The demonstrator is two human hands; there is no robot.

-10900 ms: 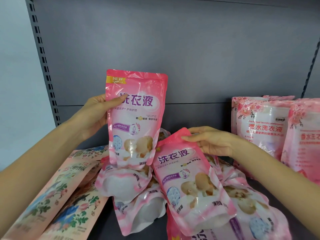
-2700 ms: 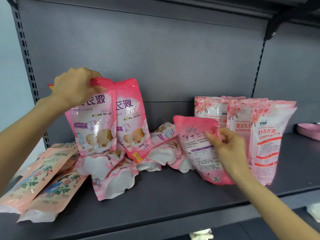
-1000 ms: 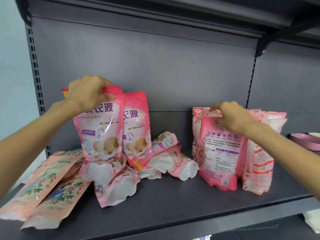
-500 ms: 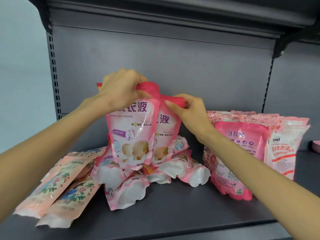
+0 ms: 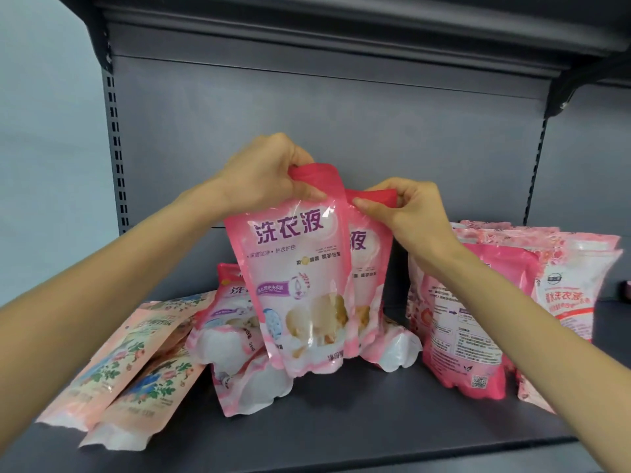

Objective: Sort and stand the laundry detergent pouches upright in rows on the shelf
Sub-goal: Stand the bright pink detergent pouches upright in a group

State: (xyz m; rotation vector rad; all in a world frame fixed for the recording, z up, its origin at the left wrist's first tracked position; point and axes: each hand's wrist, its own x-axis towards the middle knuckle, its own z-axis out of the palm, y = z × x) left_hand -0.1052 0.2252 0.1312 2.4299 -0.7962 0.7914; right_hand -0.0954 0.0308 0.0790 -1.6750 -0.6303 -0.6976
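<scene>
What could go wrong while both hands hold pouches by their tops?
The left hand and right hand grip only the top edges of the front pouch and the pouch behind it; either could slip. Both hang over the pile of fallen pouches; set down there, they would likely topple. The right forearm passes the standing row and might knock it.

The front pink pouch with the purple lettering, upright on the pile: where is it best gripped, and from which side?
Probably its flat top seal, from above. The front pink pouch stands upright and its body bulges, so it would likely slip; the seal is thin and flat. The left hand pinches there; the right hand pinches the pouch behind.
</scene>
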